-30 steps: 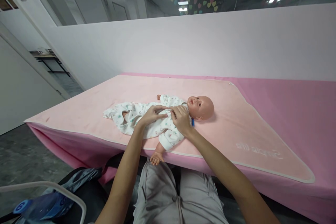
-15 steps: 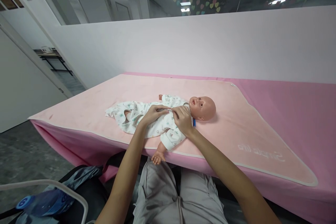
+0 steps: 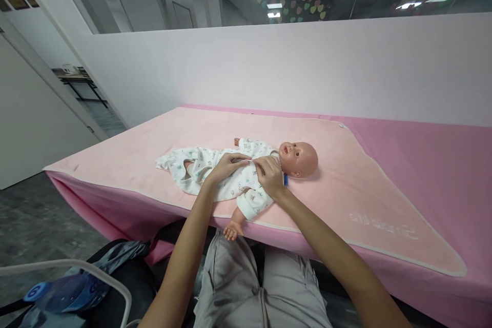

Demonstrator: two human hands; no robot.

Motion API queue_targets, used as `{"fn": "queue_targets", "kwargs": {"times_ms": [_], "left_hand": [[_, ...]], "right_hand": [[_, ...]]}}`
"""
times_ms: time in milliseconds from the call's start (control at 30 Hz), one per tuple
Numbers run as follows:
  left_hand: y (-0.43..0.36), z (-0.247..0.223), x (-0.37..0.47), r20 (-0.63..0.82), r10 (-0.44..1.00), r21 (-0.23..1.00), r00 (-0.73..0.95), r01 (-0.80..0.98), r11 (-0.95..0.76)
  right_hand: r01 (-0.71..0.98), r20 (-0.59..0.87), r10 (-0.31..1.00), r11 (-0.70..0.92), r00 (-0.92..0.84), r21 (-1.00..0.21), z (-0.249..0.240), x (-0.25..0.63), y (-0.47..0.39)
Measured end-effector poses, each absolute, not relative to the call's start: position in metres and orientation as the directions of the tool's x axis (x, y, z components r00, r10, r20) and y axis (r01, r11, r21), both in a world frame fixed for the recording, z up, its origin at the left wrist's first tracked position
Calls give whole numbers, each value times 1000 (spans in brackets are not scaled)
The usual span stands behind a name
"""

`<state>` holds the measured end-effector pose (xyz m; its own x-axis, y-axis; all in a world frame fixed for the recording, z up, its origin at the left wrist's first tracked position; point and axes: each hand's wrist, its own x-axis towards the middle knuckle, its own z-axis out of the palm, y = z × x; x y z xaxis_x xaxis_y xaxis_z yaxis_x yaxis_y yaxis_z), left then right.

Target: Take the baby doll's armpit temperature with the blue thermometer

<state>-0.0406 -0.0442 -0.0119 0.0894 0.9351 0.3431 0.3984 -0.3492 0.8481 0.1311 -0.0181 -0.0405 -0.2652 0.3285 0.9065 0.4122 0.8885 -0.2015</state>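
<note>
A baby doll (image 3: 299, 159) lies on its back, head to the right, on a pale pink mat (image 3: 346, 189). It wears a white printed outfit (image 3: 240, 184), with a leg showing through a gap in the lower part. My left hand (image 3: 229, 166) pinches the cloth at the middle of the chest. Close beside it, my right hand (image 3: 270, 174) has its fingers closed on the cloth just below the doll's neck. The fingertips of both hands nearly meet. A small blue piece (image 3: 285, 180) shows by the neck. One doll arm hangs over the mat's near edge.
A pink cloth (image 3: 442, 164) lies under the mat and drapes over the table edge. A white wall (image 3: 269, 72) with glass above stands behind. At lower left, a blue-capped bottle (image 3: 69, 293) lies on a black chair near a curved pale tube (image 3: 96, 272).
The whole view has shifted slightly. Both hands remain at nearly the same spot on the outfit, and the doll lies as before.
</note>
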Motion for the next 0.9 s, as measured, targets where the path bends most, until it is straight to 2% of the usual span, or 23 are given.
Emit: {"fn": "queue_targets", "kwargs": {"times_ms": [233, 700, 900], "left_hand": [[-44, -13, -40, 337, 938, 855, 76, 391, -339], [-47, -11, -39, 337, 936, 871, 103, 344, -352], [-45, -11, -41, 315, 947, 880, 66, 354, -317]], "right_hand": [[404, 934, 279, 899, -223, -172, -40, 131, -19], [419, 922, 314, 886, -227, -198, -39, 132, -21], [391, 915, 304, 902, -266, -186, -41, 133, -19]]}}
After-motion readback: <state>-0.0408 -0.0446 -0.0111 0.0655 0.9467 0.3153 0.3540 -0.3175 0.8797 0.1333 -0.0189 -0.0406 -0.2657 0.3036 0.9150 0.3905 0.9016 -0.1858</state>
